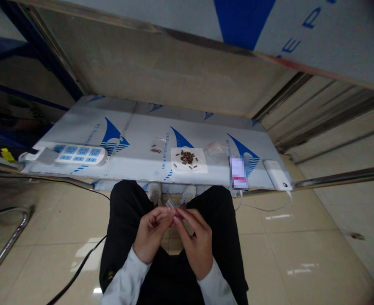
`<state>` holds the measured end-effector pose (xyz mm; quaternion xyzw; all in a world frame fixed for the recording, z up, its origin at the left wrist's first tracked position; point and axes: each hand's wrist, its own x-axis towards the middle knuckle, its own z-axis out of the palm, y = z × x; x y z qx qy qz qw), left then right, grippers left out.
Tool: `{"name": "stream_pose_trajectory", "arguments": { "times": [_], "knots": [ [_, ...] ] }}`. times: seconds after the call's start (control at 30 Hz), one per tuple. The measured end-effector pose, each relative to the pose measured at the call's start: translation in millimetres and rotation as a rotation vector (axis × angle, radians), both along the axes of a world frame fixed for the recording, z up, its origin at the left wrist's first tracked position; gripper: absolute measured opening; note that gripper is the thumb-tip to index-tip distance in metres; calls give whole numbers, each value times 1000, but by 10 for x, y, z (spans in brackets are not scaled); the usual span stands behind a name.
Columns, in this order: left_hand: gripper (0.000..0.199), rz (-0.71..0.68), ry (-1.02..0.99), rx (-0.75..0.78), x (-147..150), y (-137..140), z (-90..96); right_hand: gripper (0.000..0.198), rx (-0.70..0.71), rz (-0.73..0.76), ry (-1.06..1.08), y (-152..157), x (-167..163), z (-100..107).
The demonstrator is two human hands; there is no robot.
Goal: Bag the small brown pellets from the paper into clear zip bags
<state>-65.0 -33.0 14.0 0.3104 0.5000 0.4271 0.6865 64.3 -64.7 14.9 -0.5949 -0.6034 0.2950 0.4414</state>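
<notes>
Above my lap, my left hand (pixel 154 232) and my right hand (pixel 195 237) meet fingertip to fingertip. Both pinch a small clear plastic bag (pixel 170 204), whose top shows above my fingers; what is inside it, if anything, cannot be made out. Beyond them on the table, a white paper sheet (pixel 200 167) bears a heap of small brown elongated pieces (pixel 187 158), with several lying loose around it. Left of the sheet lies a clear bag (pixel 157 142) with a few of the same brown pieces at it. More clear plastic bags (pixel 217 149) lie to the right.
A phone (pixel 238 173) lies at the table's front edge, with a white power bank (pixel 276 174) and cable farther right. On the left is a white power strip (pixel 81 154). The film-covered table (pixel 136 123) stands under an upper shelf (pixel 187 17). A metal chair leg (pixel 7 245) is at left.
</notes>
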Motion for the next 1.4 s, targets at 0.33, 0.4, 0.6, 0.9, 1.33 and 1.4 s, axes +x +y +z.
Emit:
{"name": "stream_pose_trajectory", "arguments": {
  "times": [0.33,0.4,0.6,0.9,1.33,1.4],
  "knots": [
    [28,-85,224,135,-103,-14,-28,13,-215,117,203,72,54,30],
    [23,-157,344,223,-138,-28,-21,15,-265,131,240,75,63,14],
    [17,-259,727,472,-176,-25,78,15,-327,108,281,48,45,-16],
    [19,-342,755,470,-182,1,78,10,-326,206,118,48,90,19],
    [18,-362,873,314,-210,-79,133,9,-171,137,-178,1,-20,-60],
    [14,-333,935,249,-151,-64,179,7,-75,86,-336,-10,-60,-69]
  ]
}}
